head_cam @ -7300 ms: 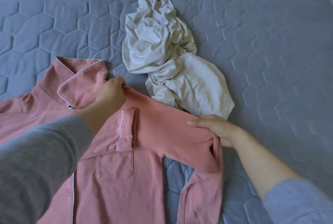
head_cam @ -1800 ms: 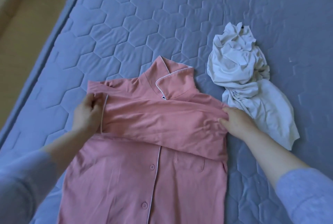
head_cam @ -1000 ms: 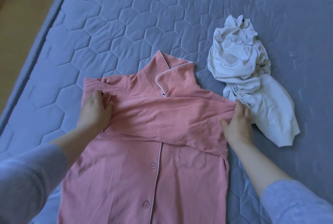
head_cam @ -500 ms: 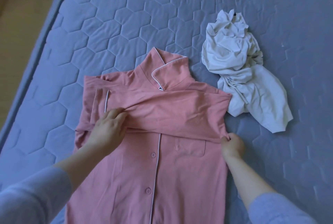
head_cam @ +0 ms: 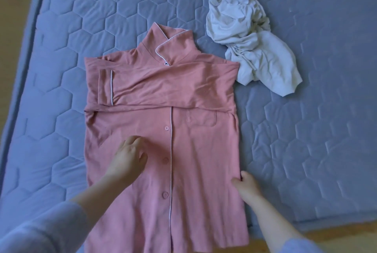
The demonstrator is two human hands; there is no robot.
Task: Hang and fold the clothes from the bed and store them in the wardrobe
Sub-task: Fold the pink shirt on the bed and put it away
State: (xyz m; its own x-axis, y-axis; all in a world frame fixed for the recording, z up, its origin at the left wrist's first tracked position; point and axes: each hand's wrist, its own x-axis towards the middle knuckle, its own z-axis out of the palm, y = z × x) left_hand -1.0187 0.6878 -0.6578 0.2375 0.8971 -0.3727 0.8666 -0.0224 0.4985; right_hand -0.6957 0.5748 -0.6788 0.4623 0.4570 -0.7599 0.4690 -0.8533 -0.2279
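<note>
A pink button-up pyjama shirt (head_cam: 195,146) lies face up on the blue quilted bed (head_cam: 102,18), collar away from me, both sleeves folded across the chest. My left hand (head_cam: 128,158) rests on the shirt's left front panel, fingers curled loosely, beside the button placket. At the shirt's right side edge, low down, my right hand (head_cam: 245,185) pinches the fabric. A crumpled white garment (head_cam: 251,42) lies to the upper right of the shirt, touching its right shoulder.
The mattress edge runs down the left side, with wooden floor (head_cam: 12,18) beyond it. The bed's near edge and more floor (head_cam: 326,234) show at the bottom right. Bare quilt lies to the right of the shirt.
Both hands have slid down from the folded sleeves toward the lower half of the shirt. The sleeves now lie flat across the chest. The camera view has pulled back.
</note>
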